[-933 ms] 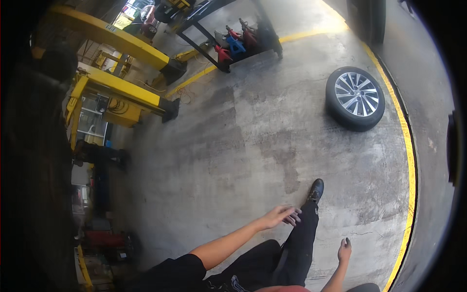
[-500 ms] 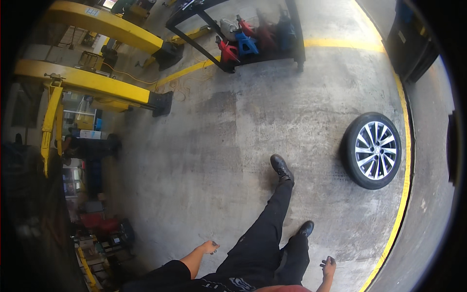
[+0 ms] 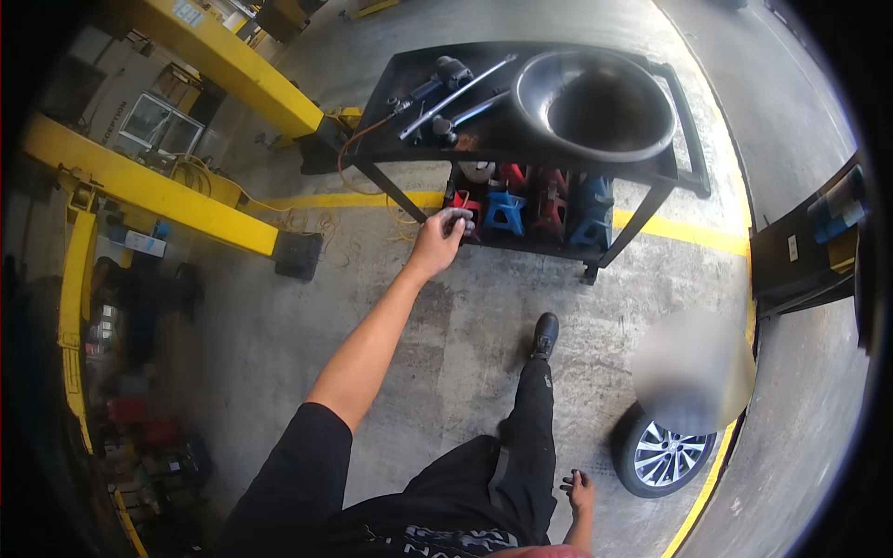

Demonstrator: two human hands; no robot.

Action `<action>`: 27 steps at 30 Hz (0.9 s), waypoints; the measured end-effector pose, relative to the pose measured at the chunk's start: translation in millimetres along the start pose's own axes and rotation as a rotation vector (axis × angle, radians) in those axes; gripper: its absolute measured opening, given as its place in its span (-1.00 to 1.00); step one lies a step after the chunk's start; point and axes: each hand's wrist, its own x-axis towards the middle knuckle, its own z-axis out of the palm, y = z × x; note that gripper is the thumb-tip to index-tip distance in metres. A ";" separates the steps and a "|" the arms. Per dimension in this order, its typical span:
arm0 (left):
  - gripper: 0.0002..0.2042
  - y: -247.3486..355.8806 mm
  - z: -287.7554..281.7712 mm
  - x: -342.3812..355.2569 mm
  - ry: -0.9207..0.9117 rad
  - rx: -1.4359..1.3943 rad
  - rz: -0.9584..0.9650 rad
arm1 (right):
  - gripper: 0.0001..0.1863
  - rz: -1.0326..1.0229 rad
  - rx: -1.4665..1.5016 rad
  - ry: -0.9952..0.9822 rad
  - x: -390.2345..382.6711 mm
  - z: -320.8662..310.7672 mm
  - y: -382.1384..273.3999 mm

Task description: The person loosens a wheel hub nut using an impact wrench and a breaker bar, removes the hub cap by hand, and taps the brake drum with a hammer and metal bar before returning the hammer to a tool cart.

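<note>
Left hand [image 3: 445, 235], nearer the cart [image 3: 409, 154], fingers curled, can't tell if closed; long bar [image 3: 456, 99] ahead, axis running away rightward. Right hand [image 3: 579, 487] fingers loosely apart, wheel [image 3: 666, 457] rightward.

Head-worn fisheye view, aimed down
Pretty wide: cart [image 3: 521, 147] out at 1 o'clock, wearer's shirt [image 3: 381, 521] up close at 6.

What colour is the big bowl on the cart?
The bowl is silvery grey, seen best in the head view.
</note>
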 end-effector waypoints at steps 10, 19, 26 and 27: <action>-0.54 -39.1 -41.0 273.3 -0.001 1.352 0.263 | -0.66 -0.214 -0.198 -0.126 151.7 121.1 -303.7; -0.71 -64.9 -48.8 299.1 -0.158 1.164 0.029 | -0.51 -0.674 -0.873 -0.385 174.2 198.3 -497.8; -0.65 -7.8 -120.0 352.3 -0.228 -0.073 -0.665 | -0.58 -0.717 -0.998 -0.805 190.2 193.8 -552.1; -0.68 -20.3 -141.5 337.9 -0.154 -0.475 -0.777 | -0.59 -0.747 -1.071 -0.869 185.5 209.9 -565.5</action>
